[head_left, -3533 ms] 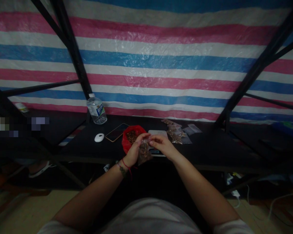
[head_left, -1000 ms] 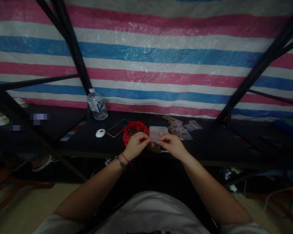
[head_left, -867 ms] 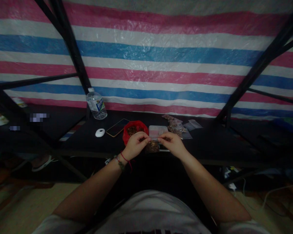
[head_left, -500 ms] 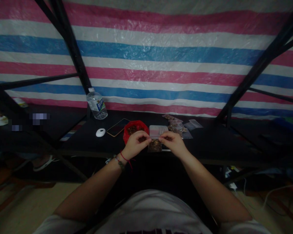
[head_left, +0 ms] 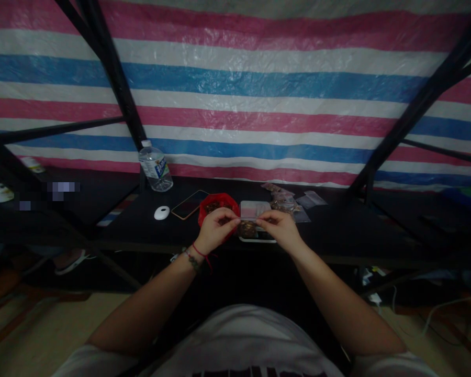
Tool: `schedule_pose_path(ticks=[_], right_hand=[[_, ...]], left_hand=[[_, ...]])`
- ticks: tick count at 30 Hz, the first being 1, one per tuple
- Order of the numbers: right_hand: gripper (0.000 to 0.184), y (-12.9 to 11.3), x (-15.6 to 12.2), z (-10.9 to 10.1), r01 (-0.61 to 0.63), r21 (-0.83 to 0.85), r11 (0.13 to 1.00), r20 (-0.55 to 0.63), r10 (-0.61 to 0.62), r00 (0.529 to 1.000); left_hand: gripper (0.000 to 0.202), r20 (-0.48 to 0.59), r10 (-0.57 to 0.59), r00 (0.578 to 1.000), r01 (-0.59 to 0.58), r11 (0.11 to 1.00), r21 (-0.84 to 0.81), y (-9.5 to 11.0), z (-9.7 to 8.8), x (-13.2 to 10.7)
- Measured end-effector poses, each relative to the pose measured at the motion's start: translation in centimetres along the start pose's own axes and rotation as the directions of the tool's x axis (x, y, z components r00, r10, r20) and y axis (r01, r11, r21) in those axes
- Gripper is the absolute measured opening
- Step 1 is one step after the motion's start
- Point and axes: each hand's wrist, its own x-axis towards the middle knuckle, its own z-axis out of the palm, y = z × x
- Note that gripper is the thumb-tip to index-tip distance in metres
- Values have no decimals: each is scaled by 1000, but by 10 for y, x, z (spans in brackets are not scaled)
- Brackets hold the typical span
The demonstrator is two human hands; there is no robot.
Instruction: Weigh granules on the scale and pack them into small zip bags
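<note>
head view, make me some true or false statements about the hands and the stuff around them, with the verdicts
1. The left hand and the right hand both pinch the small clear bag. True.
2. The red container is to the right of the white scale. False: the red container is to the left of the white scale.
3. The clear bottle stands farther back than the white oval object. True.
4. The phone lies on the white scale. False: the phone lies to the left of the red container.
5. The red string bracelet is on the right wrist. False: the red string bracelet is on the left wrist.
</note>
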Motion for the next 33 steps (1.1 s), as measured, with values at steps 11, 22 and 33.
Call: schedule_pose_path(ticks=[11, 22, 33], right_hand=[[22, -2, -1, 4, 14, 23, 1000, -5, -14, 1000], [14, -9, -7, 10, 50, 17, 999, 92, -52, 994], [14, -11, -7, 7, 87, -31, 996, 90, -84, 992]], left_hand=[[15, 9, 61, 998, -61, 998, -9, 6, 3, -4], [13, 60, 94, 994, -97, 994, 53, 16, 5, -8], [13, 84, 79, 993, -83, 995, 49, 15, 4, -8]])
